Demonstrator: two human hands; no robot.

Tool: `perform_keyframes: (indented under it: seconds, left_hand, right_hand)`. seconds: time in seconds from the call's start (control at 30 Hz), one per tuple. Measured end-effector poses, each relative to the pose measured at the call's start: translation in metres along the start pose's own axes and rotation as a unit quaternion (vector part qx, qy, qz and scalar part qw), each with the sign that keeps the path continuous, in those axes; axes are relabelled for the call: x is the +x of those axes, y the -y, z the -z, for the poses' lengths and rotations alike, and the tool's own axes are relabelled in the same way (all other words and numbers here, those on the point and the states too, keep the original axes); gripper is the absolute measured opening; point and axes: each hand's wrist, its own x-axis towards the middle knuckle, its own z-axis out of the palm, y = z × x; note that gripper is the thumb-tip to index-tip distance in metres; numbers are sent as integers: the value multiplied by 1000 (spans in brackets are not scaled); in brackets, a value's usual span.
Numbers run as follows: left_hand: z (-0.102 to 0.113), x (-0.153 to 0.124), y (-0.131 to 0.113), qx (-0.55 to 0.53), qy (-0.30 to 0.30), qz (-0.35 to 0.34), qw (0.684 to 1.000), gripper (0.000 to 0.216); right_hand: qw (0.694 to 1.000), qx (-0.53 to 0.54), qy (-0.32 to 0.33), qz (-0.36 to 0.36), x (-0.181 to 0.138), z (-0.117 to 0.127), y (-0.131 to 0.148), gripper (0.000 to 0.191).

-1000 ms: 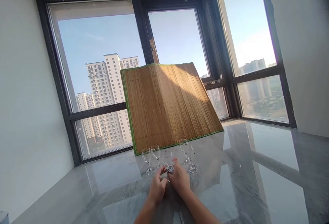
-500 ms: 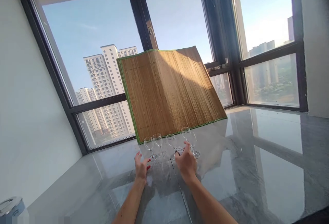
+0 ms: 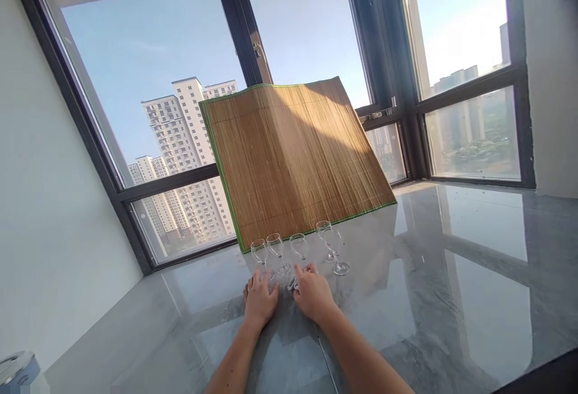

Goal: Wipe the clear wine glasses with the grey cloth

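Several small stemmed glasses stand in a row on the glossy grey marble top [image 3: 451,273]; the middle glass [image 3: 298,246] is straight ahead of my hands. My left hand [image 3: 261,300] lies flat on the marble with its fingers spread, just short of the leftmost glass [image 3: 259,252]. My right hand [image 3: 313,293] rests beside it with its fingers stretched forward to the foot of the middle glass. A small pale glint shows by its thumb; I cannot make out what it is. The two rightmost glasses [image 3: 335,248] stand apart from both hands.
A bamboo mat [image 3: 293,153] with a green edge leans against the window [image 3: 149,68] right behind the glasses. A white wall runs along the left. A round metal lid or tin [image 3: 13,365] sits at the lower left corner. The marble stretches wide to the right.
A second ago both hands were closed together around a small grey thing in front of the glasses. They then parted, and now rest side by side on the marble.
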Motion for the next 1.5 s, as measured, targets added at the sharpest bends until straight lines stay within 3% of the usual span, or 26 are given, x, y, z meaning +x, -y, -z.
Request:
perform_keyframes:
  seconds: [0.13, 0.27, 0.43, 0.53, 0.67, 0.8, 0.93, 1.13, 1.3, 1.5]
  left_hand:
    - [-1, -1, 0, 6, 69, -12, 998, 47]
    - [-2, -2, -1, 1, 65, -3, 998, 43]
    - [8, -3, -6, -18, -11, 24, 999, 26]
    - [16, -2, -6, -41, -65, 71, 995, 29]
    - [12, 4, 3, -149, -120, 110, 975, 22]
    - [-6, 13, 13, -306, -106, 75, 943, 50]
    - [-14, 18, 16, -400, -65, 36, 913, 51]
    - [-7, 15, 12, -406, -66, 24, 911, 36]
    - [-3, 5, -2, -361, -79, -34, 929, 21]
    - [-3, -3, -15, -337, -97, -32, 936, 28]
  right_hand:
    - [1000, -1, 5, -20, 0, -3, -1, 51]
    - [998, -10, -8, -59, 3, -6, -5, 46]
    - [996, -8, -13, -87, 9, -7, -15, 49]
    - [996, -15, -16, -86, 8, -5, -17, 51]
    - [997, -15, -4, -70, 6, -4, -14, 55]
    - [998, -10, 6, -55, 5, -4, -12, 61]
    - [1000, -7, 5, -30, 5, -8, -14, 70]
    - [999, -1, 13, -44, 9, -15, -21, 64]
    - [999, 5, 17, -38, 11, -13, -22, 61]
    - [999, 48, 1, 11, 10, -12, -20, 72]
